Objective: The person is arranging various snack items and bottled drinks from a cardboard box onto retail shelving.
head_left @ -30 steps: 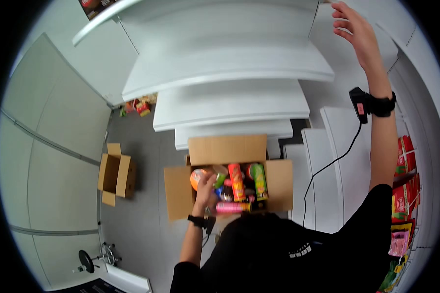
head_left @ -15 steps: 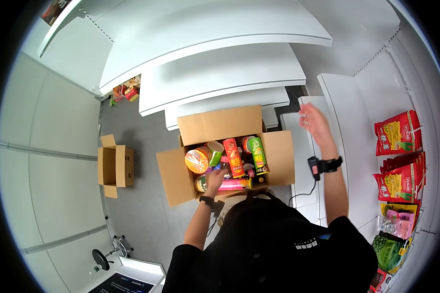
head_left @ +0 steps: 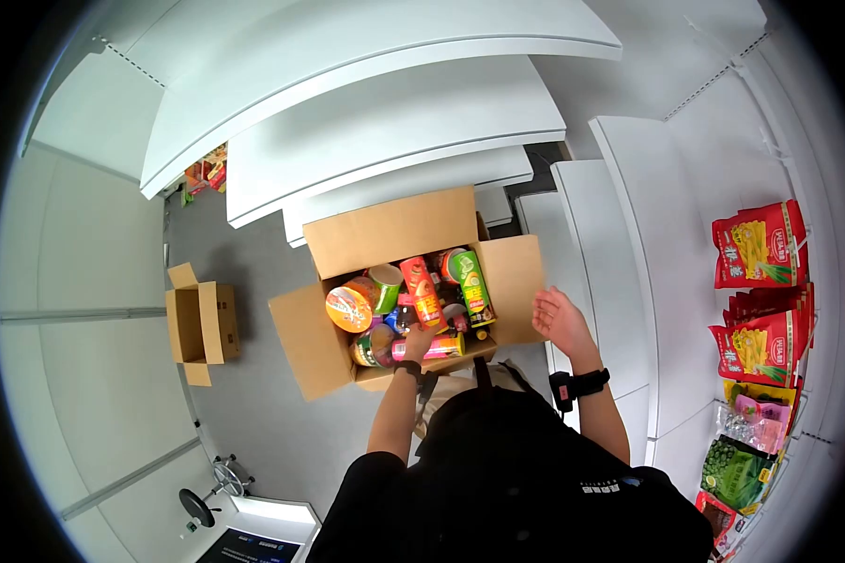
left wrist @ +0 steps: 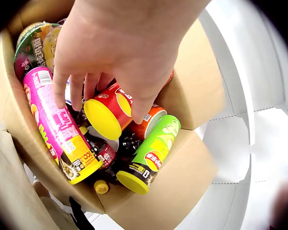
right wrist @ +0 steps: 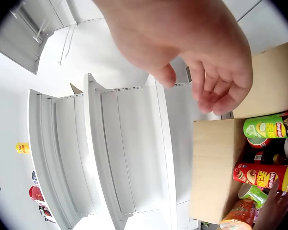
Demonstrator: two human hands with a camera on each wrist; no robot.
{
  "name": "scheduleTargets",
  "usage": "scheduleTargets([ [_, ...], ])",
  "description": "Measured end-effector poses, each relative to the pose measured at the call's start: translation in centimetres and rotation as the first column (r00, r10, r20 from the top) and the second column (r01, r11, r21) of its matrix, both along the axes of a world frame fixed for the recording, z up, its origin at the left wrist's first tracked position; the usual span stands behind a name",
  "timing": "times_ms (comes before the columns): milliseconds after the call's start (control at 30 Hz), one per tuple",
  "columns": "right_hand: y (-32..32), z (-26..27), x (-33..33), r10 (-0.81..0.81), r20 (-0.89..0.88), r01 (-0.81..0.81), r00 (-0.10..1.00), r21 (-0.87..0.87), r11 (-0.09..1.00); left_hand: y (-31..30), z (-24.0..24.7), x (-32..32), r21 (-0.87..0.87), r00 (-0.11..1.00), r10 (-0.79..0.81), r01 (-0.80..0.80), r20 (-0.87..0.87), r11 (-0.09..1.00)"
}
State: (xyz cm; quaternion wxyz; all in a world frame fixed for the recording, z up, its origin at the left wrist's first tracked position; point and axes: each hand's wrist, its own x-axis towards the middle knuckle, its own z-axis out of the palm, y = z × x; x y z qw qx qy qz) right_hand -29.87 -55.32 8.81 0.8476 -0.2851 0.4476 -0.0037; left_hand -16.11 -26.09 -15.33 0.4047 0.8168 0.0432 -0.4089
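Clamped or not, I couldn't tell: in the head view the left hand (head_left: 421, 340) met the red can (head_left: 421, 286) inside the carton (head_left: 394, 230); left wrist view, fingers straddled its probably light, slick, crushable barrel, best taken mid-length; right wrist view, the right hand (right wrist: 182, 40) hung relaxed, empty

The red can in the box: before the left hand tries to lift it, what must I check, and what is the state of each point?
1. Box flaps folded outward: ok.
2. Left hand at the red can: ok, thumb beside it.
3. Firm grip: cannot tell, the hand hides part of the can.
4. Room around the can: not ok, other packages crowd it.
5. Right hand free: ok, holding nothing.
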Motion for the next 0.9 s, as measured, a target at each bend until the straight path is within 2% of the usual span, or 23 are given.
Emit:
scheduleTargets([
  [200, -0.2, -0.8, -1.2, 0.099, -0.075, -0.103, 0.992, -0.057, 0.993, -2.1, 1.5, -0.4, 0.078, 0.994, 0.077, -0.083, 0.072, 0.994],
  [233, -0.1, -1.0, -1.4, 0.12, -0.082, -0.126, 0.989, -0.073, 0.989, -2.2, 1.8, -0.4, -0.026, 0.994, 0.107, -0.106, 0.037, 0.994],
  [300, 0.2, -1.4, -1.4, 0.168, -0.087, -0.177, 0.982, -0.101, 0.979, -2.4, 0.6, -0.5, 0.107, 0.991, 0.096, -0.106, 0.097, 0.989],
  [400, 0.2, -1.8, -1.3, 0.208, -0.062, -0.212, 0.976, -0.061, 0.975, -2.3, -0.3, -0.1, 0.124, 0.995, 0.072, -0.08, 0.067, 0.989],
  [500, -0.3, -1.8, -1.3, 0.224, -0.063, -0.228, 0.973, -0.065, 0.971, -1.9, 0.6, 0.1, 0.068, 0.994, 0.094, -0.097, 0.052, 0.993],
  [600, -0.8, -1.9, -1.3, 0.21, -0.049, -0.213, 0.977, -0.091, 0.973, -1.5, 0.6, -0.1, 0.149, 0.981, 0.125, -0.147, 0.147, 0.978],
  [700, -1.2, -1.7, -1.1, 0.208, -0.03, -0.209, 0.978, -0.063, 0.976, -0.4, 0.7, -0.8, 0.103, 0.931, 0.208, -0.248, 0.301, 0.963],
  [733, -1.3, -1.7, -1.0, 0.209, -0.029, -0.21, 0.978, -0.054, 0.976, 0.4, 1.2, -0.5, 0.085, 0.943, 0.234, -0.26, 0.236, 0.962],
  [767, -1.5, -1.8, -0.9, 0.209, -0.024, -0.21, 0.978, -0.041, 0.977, 1.0, 1.7, -0.4, 0.062, 0.922, 0.232, -0.264, 0.311, 0.963],
  [833, -0.6, -2.0, -0.3, 0.232, -0.01, -0.232, 0.973, -0.014, 0.973, 1.6, 3.1, -0.1, 0.112, 0.931, 0.096, -0.144, 0.352, 0.983],
  [900, -0.6, -1.6, -0.1, 0.275, -0.015, -0.275, 0.961, -0.028, 0.961, 1.1, 3.9, 0.0, 0.12, 0.968, 0.051, -0.083, 0.248, 0.989],
])
